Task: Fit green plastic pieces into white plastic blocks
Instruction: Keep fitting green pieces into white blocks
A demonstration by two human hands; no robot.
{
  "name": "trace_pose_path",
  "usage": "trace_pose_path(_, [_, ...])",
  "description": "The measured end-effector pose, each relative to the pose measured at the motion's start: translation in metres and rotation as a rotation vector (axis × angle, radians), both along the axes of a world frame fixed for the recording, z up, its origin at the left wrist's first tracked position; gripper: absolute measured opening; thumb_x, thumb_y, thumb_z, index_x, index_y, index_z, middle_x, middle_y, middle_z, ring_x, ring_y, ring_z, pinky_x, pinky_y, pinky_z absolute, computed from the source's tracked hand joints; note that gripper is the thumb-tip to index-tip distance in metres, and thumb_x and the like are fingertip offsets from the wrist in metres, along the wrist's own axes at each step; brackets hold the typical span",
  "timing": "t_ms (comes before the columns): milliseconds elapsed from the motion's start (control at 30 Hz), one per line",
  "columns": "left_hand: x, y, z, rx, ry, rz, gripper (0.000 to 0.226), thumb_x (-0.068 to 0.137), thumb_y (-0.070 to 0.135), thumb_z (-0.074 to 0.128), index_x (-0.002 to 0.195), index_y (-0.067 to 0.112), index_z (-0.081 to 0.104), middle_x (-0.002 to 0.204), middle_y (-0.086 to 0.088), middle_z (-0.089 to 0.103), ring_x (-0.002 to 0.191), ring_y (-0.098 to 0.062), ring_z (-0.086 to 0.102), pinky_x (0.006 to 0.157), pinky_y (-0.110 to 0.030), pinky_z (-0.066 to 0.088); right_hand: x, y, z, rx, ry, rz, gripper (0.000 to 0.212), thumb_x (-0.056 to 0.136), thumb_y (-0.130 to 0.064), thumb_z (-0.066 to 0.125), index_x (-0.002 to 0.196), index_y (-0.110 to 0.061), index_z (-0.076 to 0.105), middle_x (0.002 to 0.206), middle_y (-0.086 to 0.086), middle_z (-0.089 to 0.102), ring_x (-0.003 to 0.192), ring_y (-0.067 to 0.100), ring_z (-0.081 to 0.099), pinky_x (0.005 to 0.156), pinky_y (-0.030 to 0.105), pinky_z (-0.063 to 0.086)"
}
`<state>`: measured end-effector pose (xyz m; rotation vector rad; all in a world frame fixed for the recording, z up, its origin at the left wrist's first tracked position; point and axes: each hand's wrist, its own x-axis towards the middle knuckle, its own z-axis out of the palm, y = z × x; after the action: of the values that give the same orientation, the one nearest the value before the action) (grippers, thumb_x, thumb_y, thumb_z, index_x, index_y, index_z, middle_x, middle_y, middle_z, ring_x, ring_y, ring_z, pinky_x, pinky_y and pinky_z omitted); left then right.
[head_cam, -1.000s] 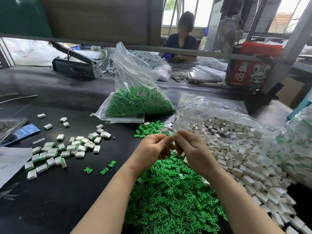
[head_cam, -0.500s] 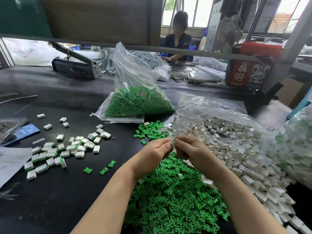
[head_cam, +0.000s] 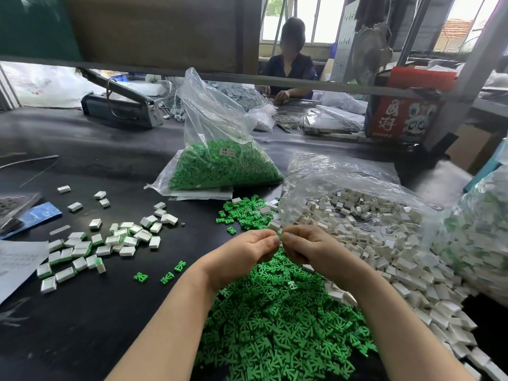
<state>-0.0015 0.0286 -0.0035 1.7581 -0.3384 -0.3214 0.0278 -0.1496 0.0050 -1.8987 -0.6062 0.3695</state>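
At the far edge of our black table (head_cam: 82, 312) a seated person (head_cam: 291, 70) works. We see a heat sealer (head_cam: 121, 105) toward the far left corner, a red printed box (head_cam: 404, 116) far right, and white paper (head_cam: 16, 265) at the left edge.

Both hands' fingers (head_cam: 270, 241) pinch together above the green pieces (head_cam: 277, 323).

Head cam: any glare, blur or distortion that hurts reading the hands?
Head view: daylight from the rear windows, blown out; sheen on the clear bags; wide-angle bending at the edges; left hand and right hand sharp, but whatever they pinch is hidden.
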Motion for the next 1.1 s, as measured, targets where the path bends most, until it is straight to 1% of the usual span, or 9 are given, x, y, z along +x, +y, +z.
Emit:
trace_pose_path(167, [-0.003, 0.001, 0.005, 0.035, -0.014, -0.037, 0.021, 0.106, 0.016, 0.038, 0.090, 0.010, 0.049, 0.065, 0.012, 0.039, 0.056, 0.000, 0.035, 0.056, -0.013, 0.033, 0.000, -0.002, 0.001, -0.037, -0.020, 0.043, 0.026, 0.103, -0.012, 0.045, 0.078, -0.007, 0.049, 0.061, -0.002, 0.037, 0.058, 0.015, 0.031, 0.056, 0.030, 0.025])
trace_pose_path(300, [-0.006, 0.001, 0.011, -0.008, 0.007, -0.071, 0.025, 0.106, 0.014, 0.038, 0.086, 0.015, 0.052, 0.062, 0.017, 0.041, 0.054, 0.003, 0.036, 0.054, -0.010, 0.034, 0.001, -0.005, 0.004, -0.038, -0.002, 0.080, 0.026, 0.103, -0.016, 0.047, 0.078, -0.009, 0.052, 0.063, -0.001, 0.038, 0.061, 0.019, 0.030, 0.057, 0.032, 0.024])
trace_pose_path(433, [-0.006, 0.001, 0.010, 0.006, 0.007, -0.083, 0.020, 0.106, 0.016, 0.039, 0.093, 0.011, 0.054, 0.064, 0.015, 0.041, 0.055, 0.002, 0.035, 0.053, -0.009, 0.033, 0.000, -0.004, 0.006, -0.061, -0.015, 0.088, 0.028, 0.102, -0.017, 0.048, 0.075, -0.012, 0.055, 0.061, -0.006, 0.041, 0.058, 0.013, 0.033, 0.055, 0.028, 0.027])
trace_pose_path(567, [-0.004, 0.000, 0.006, -0.009, -0.007, -0.027, 0.023, 0.106, 0.016, 0.038, 0.089, 0.011, 0.051, 0.066, 0.009, 0.038, 0.053, 0.001, 0.033, 0.051, -0.011, 0.031, -0.001, 0.000, 0.003, -0.049, -0.030, 0.022, 0.027, 0.103, -0.017, 0.046, 0.082, -0.001, 0.054, 0.061, -0.003, 0.040, 0.061, 0.019, 0.031, 0.057, 0.031, 0.026])
trace_pose_path(733, [-0.003, -0.002, 0.003, -0.066, -0.025, 0.035, 0.026, 0.107, 0.017, 0.036, 0.088, 0.014, 0.054, 0.060, 0.019, 0.042, 0.053, 0.002, 0.036, 0.052, -0.011, 0.034, -0.002, 0.008, 0.001, 0.000, -0.075, -0.055, 0.034, 0.103, -0.016, 0.045, 0.089, 0.014, 0.051, 0.058, -0.008, 0.041, 0.059, 0.013, 0.035, 0.060, 0.035, 0.030])
trace_pose_path(833, [-0.002, -0.004, 0.003, -0.080, -0.018, 0.040, 0.024, 0.107, 0.018, 0.036, 0.097, 0.010, 0.056, 0.063, 0.017, 0.042, 0.056, 0.001, 0.036, 0.054, -0.011, 0.035, -0.001, 0.008, 0.000, 0.010, -0.076, -0.062, 0.032, 0.103, -0.017, 0.045, 0.085, 0.009, 0.053, 0.058, -0.008, 0.041, 0.060, 0.015, 0.035, 0.061, 0.038, 0.030])
trace_pose_path(967, [-0.001, -0.002, 0.002, -0.039, -0.034, 0.033, 0.026, 0.106, 0.022, 0.039, 0.098, 0.003, 0.054, 0.065, 0.014, 0.040, 0.058, -0.001, 0.034, 0.054, -0.011, 0.033, -0.001, 0.007, 0.000, -0.026, -0.094, -0.014, 0.029, 0.104, -0.019, 0.046, 0.079, -0.014, 0.060, 0.057, -0.012, 0.041, 0.055, 0.006, 0.035, 0.053, 0.025, 0.029])
trace_pose_path(1033, [-0.001, -0.001, 0.002, -0.037, -0.031, 0.017, 0.023, 0.105, 0.023, 0.041, 0.092, 0.011, 0.056, 0.067, 0.013, 0.041, 0.062, -0.003, 0.035, 0.058, -0.013, 0.034, -0.001, 0.007, -0.001, -0.017, -0.075, 0.009, 0.030, 0.104, -0.019, 0.045, 0.078, -0.020, 0.061, 0.059, -0.008, 0.039, 0.056, 0.008, 0.034, 0.053, 0.028, 0.027])
trace_pose_path(1100, [-0.001, -0.001, 0.003, -0.102, -0.025, 0.012, 0.028, 0.105, 0.020, 0.042, 0.086, 0.024, 0.063, 0.066, 0.017, 0.046, 0.064, -0.001, 0.039, 0.063, -0.013, 0.038, -0.001, 0.007, -0.002, 0.018, -0.072, 0.004, 0.029, 0.104, -0.019, 0.044, 0.081, -0.011, 0.060, 0.058, -0.008, 0.040, 0.055, 0.008, 0.034, 0.053, 0.027, 0.028])
